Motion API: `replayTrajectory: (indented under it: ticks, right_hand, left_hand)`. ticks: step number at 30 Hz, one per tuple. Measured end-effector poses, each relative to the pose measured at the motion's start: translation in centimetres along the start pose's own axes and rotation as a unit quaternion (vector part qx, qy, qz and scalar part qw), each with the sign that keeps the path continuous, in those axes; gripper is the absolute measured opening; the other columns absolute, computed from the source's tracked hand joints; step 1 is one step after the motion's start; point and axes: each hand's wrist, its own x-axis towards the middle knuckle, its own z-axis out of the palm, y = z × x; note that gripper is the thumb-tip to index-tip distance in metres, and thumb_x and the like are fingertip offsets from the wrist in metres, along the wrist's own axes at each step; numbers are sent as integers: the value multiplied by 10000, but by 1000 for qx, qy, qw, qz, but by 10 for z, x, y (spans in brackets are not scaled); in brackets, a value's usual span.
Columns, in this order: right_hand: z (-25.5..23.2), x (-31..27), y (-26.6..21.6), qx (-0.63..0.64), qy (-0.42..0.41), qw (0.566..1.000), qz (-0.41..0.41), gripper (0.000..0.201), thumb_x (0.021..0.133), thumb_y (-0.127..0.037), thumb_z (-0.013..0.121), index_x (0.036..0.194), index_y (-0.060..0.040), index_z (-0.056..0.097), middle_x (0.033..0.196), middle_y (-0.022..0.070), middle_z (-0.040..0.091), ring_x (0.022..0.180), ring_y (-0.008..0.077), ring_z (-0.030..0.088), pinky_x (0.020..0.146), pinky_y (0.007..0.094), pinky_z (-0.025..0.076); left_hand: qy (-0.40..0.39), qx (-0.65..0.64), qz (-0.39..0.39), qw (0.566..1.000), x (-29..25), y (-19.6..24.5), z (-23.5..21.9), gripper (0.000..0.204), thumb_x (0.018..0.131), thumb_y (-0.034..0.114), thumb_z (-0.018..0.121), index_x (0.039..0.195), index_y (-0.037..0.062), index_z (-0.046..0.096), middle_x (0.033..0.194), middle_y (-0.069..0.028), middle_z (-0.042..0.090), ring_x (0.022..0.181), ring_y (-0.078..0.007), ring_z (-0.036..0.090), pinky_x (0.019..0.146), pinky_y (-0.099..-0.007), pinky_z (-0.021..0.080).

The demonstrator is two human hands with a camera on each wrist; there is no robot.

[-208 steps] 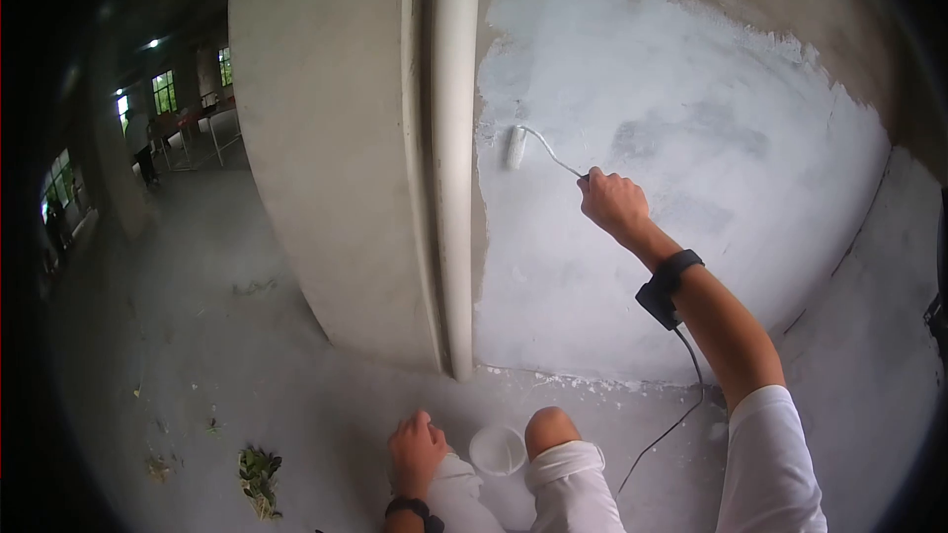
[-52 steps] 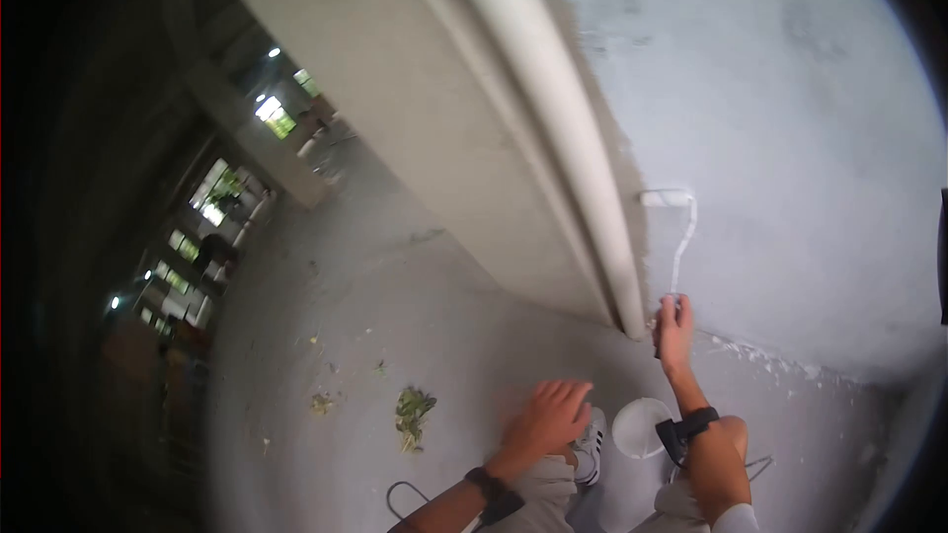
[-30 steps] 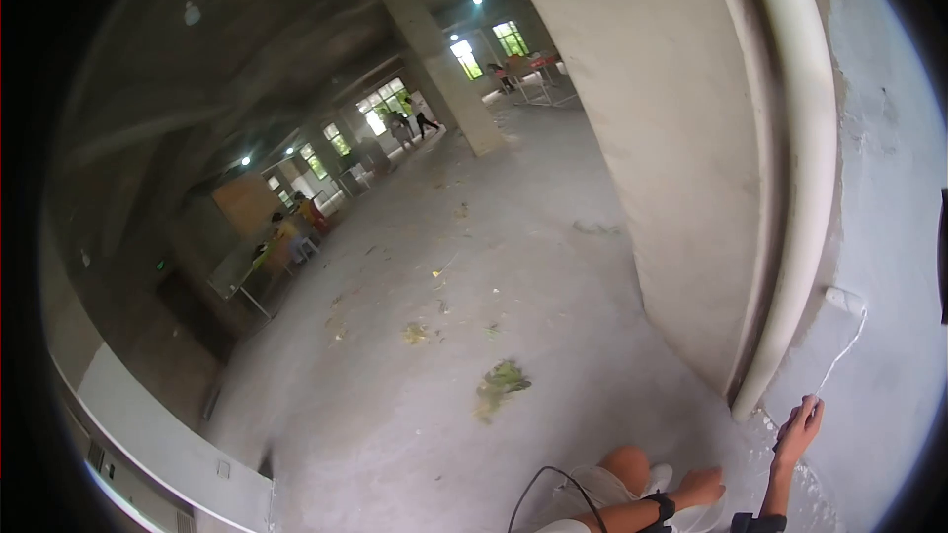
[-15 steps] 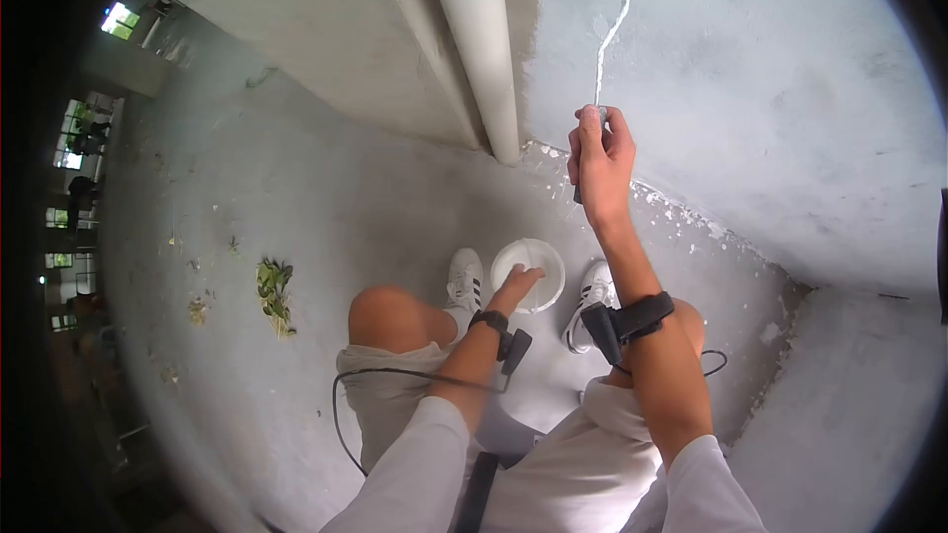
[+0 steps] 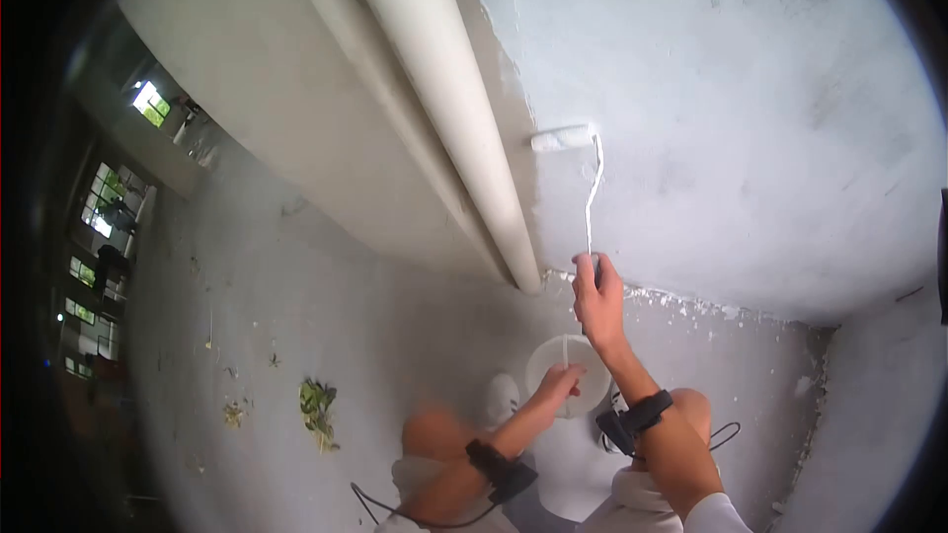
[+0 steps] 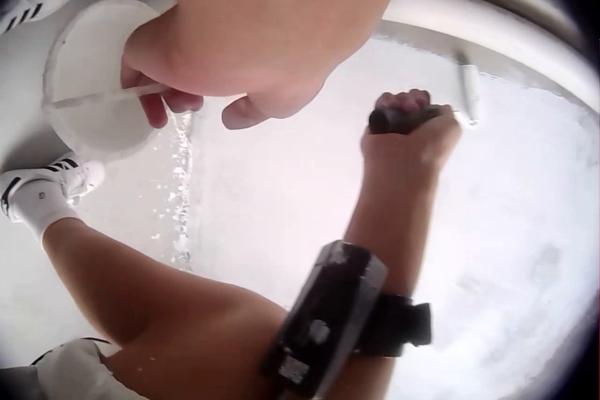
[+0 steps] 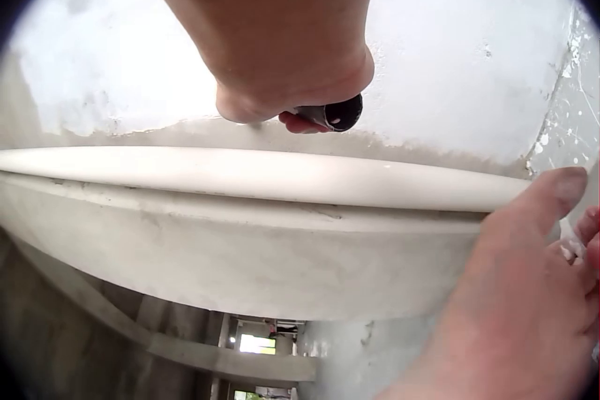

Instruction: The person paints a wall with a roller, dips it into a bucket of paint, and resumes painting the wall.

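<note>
My right hand (image 5: pixel 599 311) grips the dark handle (image 7: pixel 342 116) of a paint roller, whose bent wire rises to a white roller sleeve (image 5: pixel 563 139). The sleeve lies sideways against the painted wall (image 5: pixel 711 168), right at the left edge of the paint. Lower down, my left hand (image 5: pixel 548 400) is over a white bucket (image 5: pixel 592 365) on the floor between my feet. In the left wrist view its fingers curl round the bucket's thin white handle strap (image 6: pixel 98 98), which spans the opening. Part of the bucket is hidden behind this hand.
A pale vertical pipe (image 5: pixel 444 89) runs down just left of the painted area, beside a bare concrete column (image 5: pixel 267 89). Paint flecks (image 5: pixel 681 301) line the wall's foot. Green leaves (image 5: pixel 317 413) lie on the floor at left. A black cable (image 5: pixel 425 523) trails near my left arm.
Earlier my left hand rested at my knee; it has come over to the bucket and holds its strap. My right hand kept hold of the roller, now lower on the wall. The head view swung about.
</note>
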Motion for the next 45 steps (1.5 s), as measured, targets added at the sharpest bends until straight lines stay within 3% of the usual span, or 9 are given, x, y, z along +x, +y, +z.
replayTrajectory:
  ticks: [6,14,17,19,22,35,39,42,45]
  right_hand:
    - [-3,-10,-10,-150,29,988,-5,370,1016,-327,495,931,31,530,595,93,466,548,160,414,530,354,381]
    - [16,6,-79,-281,12,954,-102,370,1022,-328,478,893,18,501,601,180,520,529,324,497,535,428,395]
    - [19,11,-103,-368,19,923,-112,348,1017,-322,481,887,0,503,635,217,559,592,440,537,568,484,409]
    - [9,6,-99,-410,32,905,-113,342,1018,-319,475,893,-2,502,641,217,569,609,442,556,580,496,414]
    - [-2,4,-101,-466,29,876,-119,321,1016,-311,469,913,-9,507,668,220,597,661,461,587,609,515,429]
    - [-16,22,-146,-649,-13,744,-160,294,1004,-325,468,954,-35,480,748,267,651,707,501,618,632,591,483]
    - [4,22,-172,-692,-25,702,-170,274,1002,-306,477,957,-36,487,716,257,644,684,492,618,615,585,483]
    - [-25,20,-172,-708,-22,684,-175,274,1006,-306,470,947,-38,479,705,253,646,672,484,624,597,576,485]
    - [-56,17,-170,-729,-16,667,-156,274,1009,-305,464,939,-40,472,695,249,647,664,477,630,585,568,486]
  left_hand:
    - [9,-71,50,996,-7,19,19,335,820,343,631,960,48,558,829,-37,512,738,-145,516,681,-300,421]
    - [10,-76,22,997,-25,51,-9,305,838,347,597,837,47,545,744,-18,465,704,-143,465,640,-339,385]
    - [-6,-64,32,997,-8,37,-13,469,845,364,596,1070,-43,542,946,-106,559,883,-206,545,770,-360,450]
    - [-26,-80,19,996,-17,45,-22,682,844,383,602,1265,-123,424,1153,-196,542,1049,-254,548,879,-357,462]
    - [-26,-88,19,996,-35,58,-33,709,840,390,604,1256,-148,403,1163,-215,524,1052,-249,540,873,-359,463]
    - [-25,-120,116,986,-45,46,-45,511,831,389,595,941,-109,564,858,-92,543,757,-168,480,641,-374,430]
    - [-5,-131,64,989,-54,61,-45,453,828,379,604,869,-68,540,778,-62,504,718,-165,462,630,-369,421]
    - [18,-150,19,988,-60,76,-46,418,827,356,611,872,-50,523,800,-81,513,730,-171,476,629,-372,425]
    - [-5,-162,27,986,-24,55,-36,512,810,394,628,1097,-5,486,934,-104,499,854,-203,479,800,-402,405]
